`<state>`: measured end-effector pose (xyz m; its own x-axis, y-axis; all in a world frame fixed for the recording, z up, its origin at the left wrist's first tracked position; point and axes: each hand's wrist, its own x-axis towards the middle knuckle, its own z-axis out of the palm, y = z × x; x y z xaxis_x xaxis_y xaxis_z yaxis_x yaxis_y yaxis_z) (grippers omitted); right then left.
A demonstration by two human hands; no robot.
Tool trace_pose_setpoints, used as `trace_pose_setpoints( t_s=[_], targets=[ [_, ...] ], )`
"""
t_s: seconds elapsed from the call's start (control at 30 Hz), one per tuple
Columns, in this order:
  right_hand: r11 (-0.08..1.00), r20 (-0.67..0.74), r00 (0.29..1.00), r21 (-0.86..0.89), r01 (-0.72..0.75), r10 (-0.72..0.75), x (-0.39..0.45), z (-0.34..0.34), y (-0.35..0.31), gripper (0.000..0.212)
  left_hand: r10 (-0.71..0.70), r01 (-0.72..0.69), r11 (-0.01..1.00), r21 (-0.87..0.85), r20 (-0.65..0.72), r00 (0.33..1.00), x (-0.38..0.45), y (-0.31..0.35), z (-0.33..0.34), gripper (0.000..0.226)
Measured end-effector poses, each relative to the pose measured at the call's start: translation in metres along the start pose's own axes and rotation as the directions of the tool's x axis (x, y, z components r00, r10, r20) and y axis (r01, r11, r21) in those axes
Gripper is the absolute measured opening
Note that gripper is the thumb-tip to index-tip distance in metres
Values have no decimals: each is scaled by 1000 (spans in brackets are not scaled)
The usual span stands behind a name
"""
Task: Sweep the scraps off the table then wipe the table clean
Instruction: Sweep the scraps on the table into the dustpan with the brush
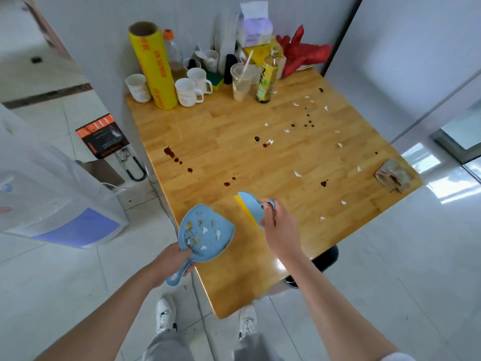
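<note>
White paper scraps lie scattered over the wooden table, mostly from its middle out toward 2 and 3 o'clock, with a few near the edge at 4 o'clock. Dark red-brown spots dot the wood too, in a trail at 9 o'clock and a cluster at 1 o'clock. More scraps, white and yellowish, already sit in the blue dustpan, which hangs at the table's 7 o'clock edge, its mouth over the wood and its body out over the floor. The left hand has its fingers clamped around the dustpan's handle. The right hand is over the table at 6 o'clock, fingers closed on the handle of a small blue brush with a yellow edge; whether the brush touches the wood I cannot tell.

A crumpled rag rests at the 3 o'clock edge, well apart from both hands. Along the far side, at 11 to 1 o'clock, stands a crowd of things: a yellow roll of wrap upright, three white mugs beside it, a clear plastic cup with a straw, a bottle with a yellow label, a tissue pack and a red cloth against the wall. A green and yellow sponge lies behind the mugs.

Off the table at 9 o'clock stands a water dispenser on the tiled floor. White shoes show at 6 o'clock, below the table's near corner.
</note>
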<state>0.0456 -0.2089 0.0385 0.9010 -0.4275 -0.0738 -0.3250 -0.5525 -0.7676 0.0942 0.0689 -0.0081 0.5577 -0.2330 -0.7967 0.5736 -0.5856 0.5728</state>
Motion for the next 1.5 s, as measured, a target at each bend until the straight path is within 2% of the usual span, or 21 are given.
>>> trace_pose_setpoints(
  t_s=[0.07,0.17,0.43,0.53,0.73,0.97,1.1,1.23,1.4,1.5],
  targets=[
    [1000,16,1000,-28,-8,8,2,-29,20,44,-7,6,1000,-28,-37,999,-9,8,31,12],
    [999,31,999,-48,-9,10,5,-60,34,43,-14,10,994,-109,-44,999,-27,22,69,8],
    [985,10,1000,-172,15,-14,0,-107,46,9,18,-23,989,-146,-31,999,-40,43,125,21],
    [975,25,998,-214,55,-50,-7,-126,54,10,51,-53,986,-156,-16,999,-41,42,142,19],
    [972,64,986,-168,165,-156,3,-166,63,16,32,-40,976,-212,-43,999,-51,48,176,22],
    [981,91,980,-67,183,-177,83,-207,91,15,-21,-18,964,-264,-143,990,-15,95,215,19],
    [977,157,969,-63,203,-191,155,-231,126,19,-90,5,948,-319,-253,963,15,129,249,19],
    [966,219,945,-40,256,-241,223,-246,142,22,-149,27,926,-377,-299,942,33,161,274,20],
    [959,297,916,-1,283,-270,296,-224,121,20,-229,44,875,-483,-331,915,41,191,284,23],
    [939,294,906,-63,337,-305,336,-198,102,22,-258,40,868,-494,-383,887,46,201,280,23]
  ],
)
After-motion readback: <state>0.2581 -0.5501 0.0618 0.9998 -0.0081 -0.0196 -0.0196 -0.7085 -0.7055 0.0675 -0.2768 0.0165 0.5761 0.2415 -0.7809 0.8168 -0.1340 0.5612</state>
